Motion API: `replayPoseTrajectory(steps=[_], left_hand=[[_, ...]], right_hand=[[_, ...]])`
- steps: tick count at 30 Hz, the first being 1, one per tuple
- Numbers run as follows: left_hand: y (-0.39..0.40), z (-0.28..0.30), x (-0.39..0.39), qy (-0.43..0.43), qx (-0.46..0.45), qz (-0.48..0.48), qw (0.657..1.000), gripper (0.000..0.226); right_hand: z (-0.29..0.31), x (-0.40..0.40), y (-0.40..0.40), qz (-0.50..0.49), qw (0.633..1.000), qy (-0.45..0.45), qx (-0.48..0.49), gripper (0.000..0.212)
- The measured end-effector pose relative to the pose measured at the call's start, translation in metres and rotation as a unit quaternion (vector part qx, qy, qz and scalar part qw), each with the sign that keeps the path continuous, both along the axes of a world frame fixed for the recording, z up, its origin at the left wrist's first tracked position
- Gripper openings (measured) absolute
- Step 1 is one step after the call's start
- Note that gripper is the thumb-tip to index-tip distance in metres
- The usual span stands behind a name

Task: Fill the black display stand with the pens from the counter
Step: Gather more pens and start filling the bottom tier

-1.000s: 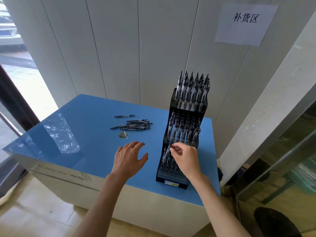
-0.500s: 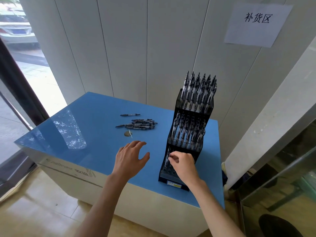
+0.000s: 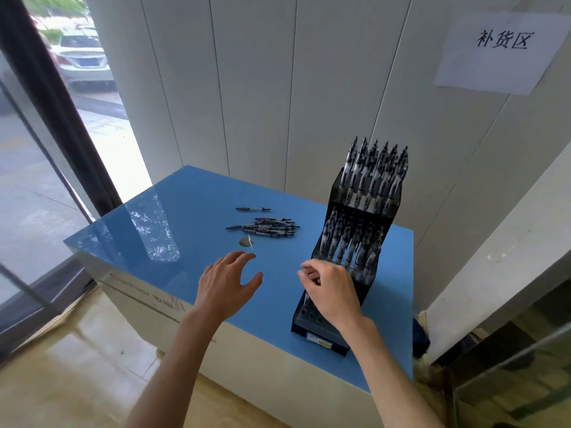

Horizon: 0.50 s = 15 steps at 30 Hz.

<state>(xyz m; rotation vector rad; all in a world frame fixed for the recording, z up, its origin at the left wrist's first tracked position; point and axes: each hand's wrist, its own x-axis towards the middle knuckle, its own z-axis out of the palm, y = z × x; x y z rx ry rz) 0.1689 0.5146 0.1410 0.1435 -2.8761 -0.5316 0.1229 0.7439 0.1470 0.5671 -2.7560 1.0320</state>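
Two upper tiers of the black display stand (image 3: pixel 355 242), near the counter's (image 3: pixel 154 217) right edge, look full. Right hand (image 3: pixel 332 291) pinches a pen (image 3: pixel 306 299) at the bottom tier; left hand (image 3: pixel 227 284) hovers spread, empty. Loose pens (image 3: pixel 265 227) lie mid-counter. Risk: a tilted pen misses its hole.

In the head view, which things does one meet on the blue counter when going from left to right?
Left hand → round brown spot → pile of loose pens → right hand → black display stand.
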Motion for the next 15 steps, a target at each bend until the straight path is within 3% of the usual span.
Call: replayPoseTrajectory(steps=[5, 15], left_hand=[[-0.029, 0.016, 0.016, -0.001, -0.026, 0.048, 0.998, 0.066], [-0.133, 0.038, 0.044, 0.011, -0.046, 0.125, 0.991, 0.074]], right_hand=[[0.020, -0.003, -0.025, 0.076, 0.995, -0.017, 0.064, 0.042], [0.010, -0.019, -0.099, 0.113, 0.988, -0.026, 0.103, 0.044]])
